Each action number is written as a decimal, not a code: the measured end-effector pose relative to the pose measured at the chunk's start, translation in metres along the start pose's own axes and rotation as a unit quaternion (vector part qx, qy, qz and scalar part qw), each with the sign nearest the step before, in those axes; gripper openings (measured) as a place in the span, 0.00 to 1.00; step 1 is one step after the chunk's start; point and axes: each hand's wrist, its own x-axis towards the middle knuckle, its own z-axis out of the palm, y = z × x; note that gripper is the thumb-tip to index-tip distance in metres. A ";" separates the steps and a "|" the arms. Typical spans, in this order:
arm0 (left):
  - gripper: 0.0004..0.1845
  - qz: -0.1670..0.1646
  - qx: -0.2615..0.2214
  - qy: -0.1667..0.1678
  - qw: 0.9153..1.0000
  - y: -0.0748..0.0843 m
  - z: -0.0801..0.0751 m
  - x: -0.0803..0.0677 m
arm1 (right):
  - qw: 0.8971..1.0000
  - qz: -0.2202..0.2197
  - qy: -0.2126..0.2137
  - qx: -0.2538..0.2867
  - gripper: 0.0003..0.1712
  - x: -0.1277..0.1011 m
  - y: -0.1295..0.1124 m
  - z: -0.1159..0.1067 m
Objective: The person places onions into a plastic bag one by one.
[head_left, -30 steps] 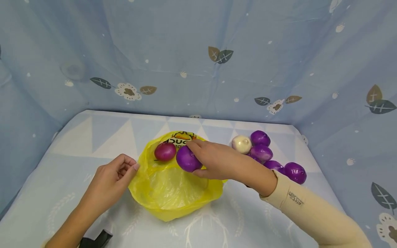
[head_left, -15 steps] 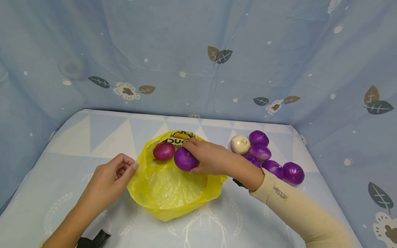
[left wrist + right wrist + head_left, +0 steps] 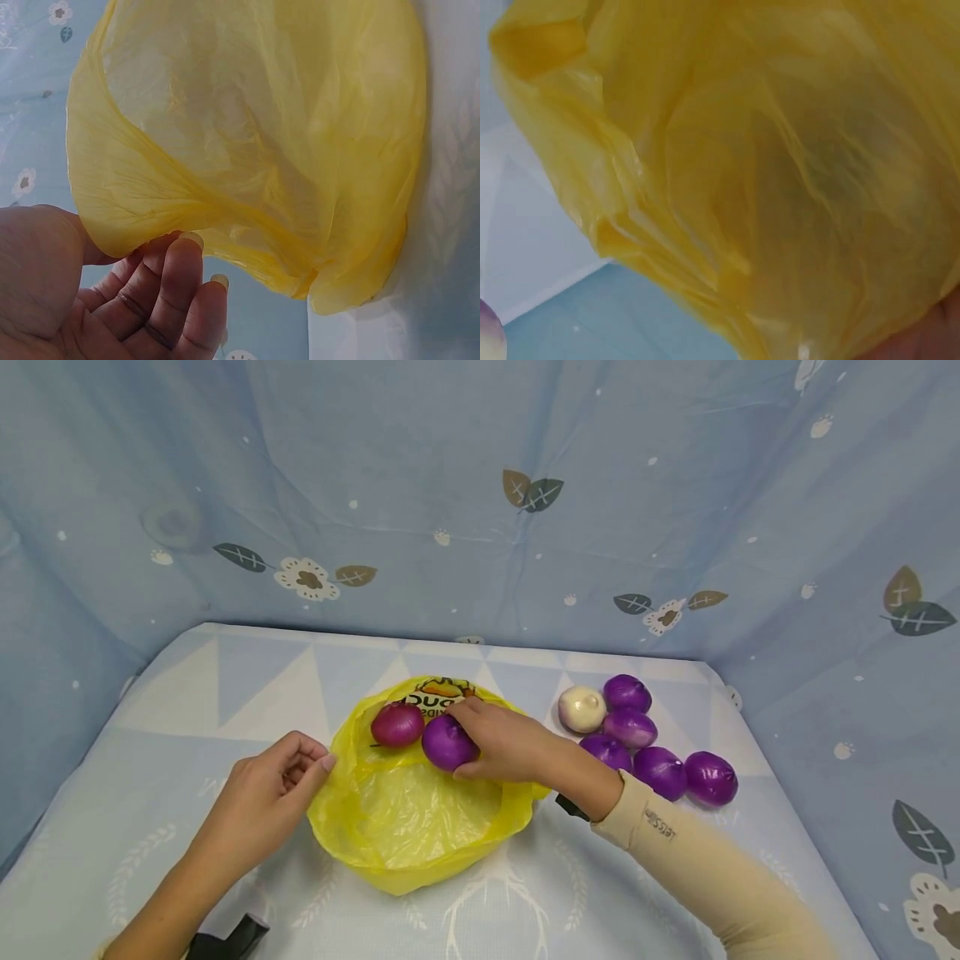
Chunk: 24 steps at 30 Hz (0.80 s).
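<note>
A yellow plastic bag [image 3: 431, 852] with a duck print lies spread on the table, its mouth toward me. My left hand [image 3: 266, 793] pinches its left rim between thumb and fingers; the left wrist view shows the pinched film [image 3: 124, 225] up close. Inside the bag, my right hand [image 3: 506, 739] grips a purple onion [image 3: 448, 743] from its right side. A redder onion [image 3: 397, 725] sits just left of it, against the far inner wall. Bag film [image 3: 780, 172] fills most of the right wrist view, where the held onion cannot be made out.
Right of the bag, several purple onions [image 3: 630, 728] lie in a loose cluster with one pale onion [image 3: 582, 709]. The patterned tabletop [image 3: 225, 685] ends at a blue curtain [image 3: 420, 502]. A black strap piece [image 3: 228, 939] shows by my left wrist.
My right forearm has swung slightly left and down, uncovering more of the onion cluster. The held onion has shifted barely left. My left hand stays at the rim.
</note>
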 end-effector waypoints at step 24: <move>0.09 -0.025 0.003 -0.014 1.000 0.001 -0.002 0.002 | 0.999 0.048 0.007 0.011 0.50 0.010 0.004 0.018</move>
